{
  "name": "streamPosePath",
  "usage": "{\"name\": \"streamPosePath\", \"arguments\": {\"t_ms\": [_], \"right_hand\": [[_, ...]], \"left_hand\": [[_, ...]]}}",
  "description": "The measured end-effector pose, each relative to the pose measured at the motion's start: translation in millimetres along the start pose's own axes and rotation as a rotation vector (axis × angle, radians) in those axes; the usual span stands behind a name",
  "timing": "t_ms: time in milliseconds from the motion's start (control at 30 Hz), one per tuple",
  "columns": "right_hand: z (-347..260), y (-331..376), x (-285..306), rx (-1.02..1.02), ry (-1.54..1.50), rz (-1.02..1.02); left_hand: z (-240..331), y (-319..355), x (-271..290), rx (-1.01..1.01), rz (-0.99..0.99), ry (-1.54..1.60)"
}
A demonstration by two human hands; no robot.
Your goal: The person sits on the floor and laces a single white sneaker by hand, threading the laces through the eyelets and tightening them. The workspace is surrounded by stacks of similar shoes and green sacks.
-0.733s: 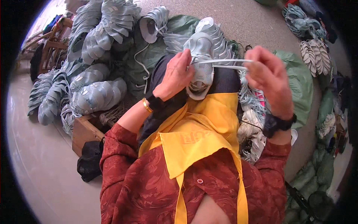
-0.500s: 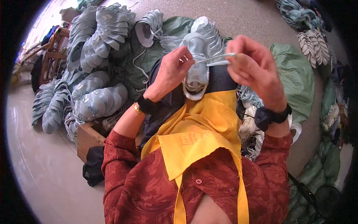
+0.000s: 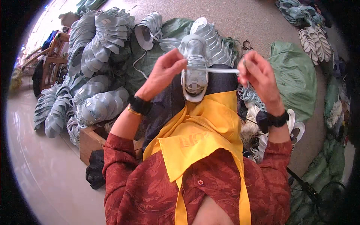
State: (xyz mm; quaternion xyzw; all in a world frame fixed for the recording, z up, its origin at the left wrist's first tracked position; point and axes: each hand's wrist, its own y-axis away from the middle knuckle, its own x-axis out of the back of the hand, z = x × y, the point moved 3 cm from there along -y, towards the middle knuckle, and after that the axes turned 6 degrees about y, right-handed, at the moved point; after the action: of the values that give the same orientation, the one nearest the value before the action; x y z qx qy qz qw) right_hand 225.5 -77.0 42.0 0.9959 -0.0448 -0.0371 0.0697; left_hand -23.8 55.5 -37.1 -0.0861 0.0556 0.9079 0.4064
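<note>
A pale blue-grey shoe upper (image 3: pixel 196 78) lies lengthwise on my lap, its white-edged heel end toward me. A flat white shoelace (image 3: pixel 224 70) stretches across it to the right. My right hand (image 3: pixel 259 75) is closed and pinches the shoelace to the right of the upper. Just left of the upper, my left hand (image 3: pixel 167 71) is also closed, thumb and fingers together on the shoelace near the eyelets. Its fingertips partly hide that side of the lacing.
Stacked uppers (image 3: pixel 108 41) lie at the left, and more (image 3: pixel 215 43) lie beyond my knees. A green sack (image 3: pixel 294 78) is at the right, near bundled white laces (image 3: pixel 250 125). A wooden box (image 3: pixel 92 140) stands by my left elbow.
My right hand has moved slightly right and down, drawing the shoelace into a straighter, longer line. My left hand has shifted left and a little lower.
</note>
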Motion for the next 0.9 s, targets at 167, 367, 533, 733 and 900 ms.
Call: {"name": "streamPosePath", "arguments": {"t_ms": [167,367,533,733,900], "right_hand": [[82,60,134,-0.183,-0.157,0.285],[125,113,208,-0.233,0.071,0.572],[121,56,120,-0.183,0.448,0.366],[91,-6,13,-0.069,0.524,0.219],[87,-24,-12,0.078,0.7,0.115]], "left_hand": [[15,48,79,0.102,0.243,-0.028],[10,101,138,0.317,0.306,-0.297],[23,53,66,-0.03,0.358,-0.978],[-6,3,-2,-0.286,0.196,-0.951],[-23,-15,-6,-0.289,0.143,-0.964]]}}
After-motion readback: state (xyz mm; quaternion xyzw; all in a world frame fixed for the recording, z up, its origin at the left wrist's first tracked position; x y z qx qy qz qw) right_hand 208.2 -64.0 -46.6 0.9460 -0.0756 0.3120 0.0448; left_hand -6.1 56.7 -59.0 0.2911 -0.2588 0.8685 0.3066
